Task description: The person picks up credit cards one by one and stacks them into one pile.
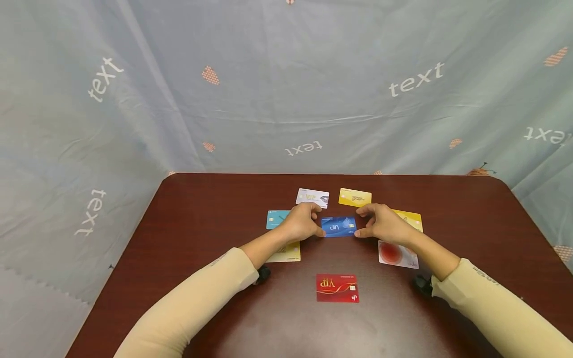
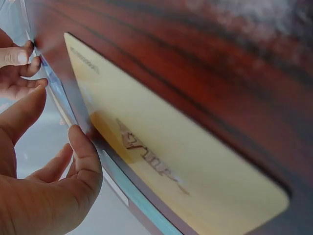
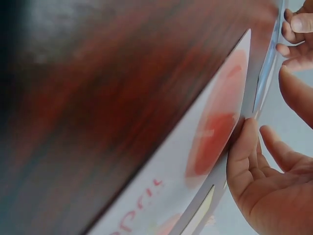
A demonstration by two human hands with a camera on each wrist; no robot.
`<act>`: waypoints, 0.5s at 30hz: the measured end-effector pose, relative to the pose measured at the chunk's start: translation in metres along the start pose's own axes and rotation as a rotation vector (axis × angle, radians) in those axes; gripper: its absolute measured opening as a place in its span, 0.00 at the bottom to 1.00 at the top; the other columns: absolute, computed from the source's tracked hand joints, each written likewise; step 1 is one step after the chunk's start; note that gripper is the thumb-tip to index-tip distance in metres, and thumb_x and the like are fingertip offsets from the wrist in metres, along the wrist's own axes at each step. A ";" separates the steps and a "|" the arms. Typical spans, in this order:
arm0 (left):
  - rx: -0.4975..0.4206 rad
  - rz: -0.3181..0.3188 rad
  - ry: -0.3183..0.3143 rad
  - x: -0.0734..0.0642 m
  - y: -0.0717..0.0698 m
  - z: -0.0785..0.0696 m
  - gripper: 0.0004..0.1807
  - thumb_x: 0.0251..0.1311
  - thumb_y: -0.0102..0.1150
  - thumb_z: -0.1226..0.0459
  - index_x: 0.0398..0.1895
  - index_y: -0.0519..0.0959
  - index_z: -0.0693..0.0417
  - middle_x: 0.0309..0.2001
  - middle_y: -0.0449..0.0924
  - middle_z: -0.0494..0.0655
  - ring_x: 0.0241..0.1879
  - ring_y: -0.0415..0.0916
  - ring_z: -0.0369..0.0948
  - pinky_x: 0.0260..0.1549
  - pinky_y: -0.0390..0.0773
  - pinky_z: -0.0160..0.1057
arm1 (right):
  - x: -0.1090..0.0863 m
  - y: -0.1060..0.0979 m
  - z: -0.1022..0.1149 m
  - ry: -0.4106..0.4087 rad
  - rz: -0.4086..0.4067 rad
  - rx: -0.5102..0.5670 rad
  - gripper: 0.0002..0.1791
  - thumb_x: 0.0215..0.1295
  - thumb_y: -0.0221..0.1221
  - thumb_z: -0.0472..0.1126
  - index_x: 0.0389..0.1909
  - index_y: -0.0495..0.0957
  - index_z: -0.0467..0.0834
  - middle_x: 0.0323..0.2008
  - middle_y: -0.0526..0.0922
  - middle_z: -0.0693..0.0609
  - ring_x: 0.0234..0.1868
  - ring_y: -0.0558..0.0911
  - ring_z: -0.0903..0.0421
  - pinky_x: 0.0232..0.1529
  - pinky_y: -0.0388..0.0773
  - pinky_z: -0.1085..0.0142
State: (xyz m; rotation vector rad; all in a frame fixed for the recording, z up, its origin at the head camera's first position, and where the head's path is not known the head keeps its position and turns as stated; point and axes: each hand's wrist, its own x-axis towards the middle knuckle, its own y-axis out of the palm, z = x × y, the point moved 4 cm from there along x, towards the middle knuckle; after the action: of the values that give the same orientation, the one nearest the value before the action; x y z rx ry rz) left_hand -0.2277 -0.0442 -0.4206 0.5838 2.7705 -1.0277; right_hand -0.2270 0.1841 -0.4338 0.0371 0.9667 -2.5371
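Observation:
A blue VIP card (image 1: 338, 226) lies on the dark wooden table between both hands. My left hand (image 1: 301, 222) is at its left end, the thumb tip by the lower left corner; the left wrist view shows thumb and fingers of this hand (image 2: 54, 181) spread apart. At the card's right end, my right hand (image 1: 380, 223) has its thumb tip by the lower corner. In the right wrist view the digits of this hand (image 3: 269, 171) are also parted. Whether the fingertips press the card's edges is hard to see.
Around lie a white card (image 1: 312, 197), a yellow card (image 1: 355, 197), a partly covered teal card (image 1: 275, 219), a pale yellow card (image 1: 291, 252), another yellow card (image 1: 413, 219), a white card with a red circle (image 1: 407, 257) and a red VIP card (image 1: 337, 288). A grey curtain (image 1: 286, 99) hangs behind.

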 end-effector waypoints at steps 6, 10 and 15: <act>0.072 -0.028 0.008 0.007 0.000 0.000 0.39 0.47 0.83 0.70 0.66 0.78 0.62 0.50 0.79 0.55 0.47 0.76 0.48 0.51 0.79 0.46 | 0.008 0.000 0.001 -0.012 0.029 -0.026 0.35 0.59 0.77 0.39 0.63 0.75 0.28 0.57 0.80 0.33 0.40 0.80 0.51 0.44 0.80 0.60; 0.107 -0.013 0.004 0.009 0.000 -0.001 0.38 0.47 0.84 0.69 0.64 0.79 0.63 0.53 0.81 0.58 0.52 0.79 0.51 0.55 0.80 0.47 | 0.010 0.001 0.002 -0.006 0.045 -0.040 0.34 0.59 0.77 0.40 0.62 0.76 0.29 0.56 0.80 0.35 0.39 0.79 0.51 0.43 0.80 0.59; 0.139 0.011 -0.010 0.010 0.002 -0.003 0.34 0.47 0.84 0.68 0.60 0.80 0.63 0.58 0.82 0.61 0.58 0.79 0.52 0.59 0.79 0.48 | 0.014 0.002 0.001 0.003 0.042 -0.057 0.33 0.58 0.78 0.40 0.60 0.77 0.29 0.54 0.80 0.36 0.36 0.77 0.52 0.39 0.78 0.60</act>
State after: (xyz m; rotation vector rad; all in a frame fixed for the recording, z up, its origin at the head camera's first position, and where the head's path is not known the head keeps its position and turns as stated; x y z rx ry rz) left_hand -0.2358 -0.0379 -0.4220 0.6091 2.7001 -1.2246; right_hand -0.2385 0.1769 -0.4365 0.0442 1.0283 -2.4704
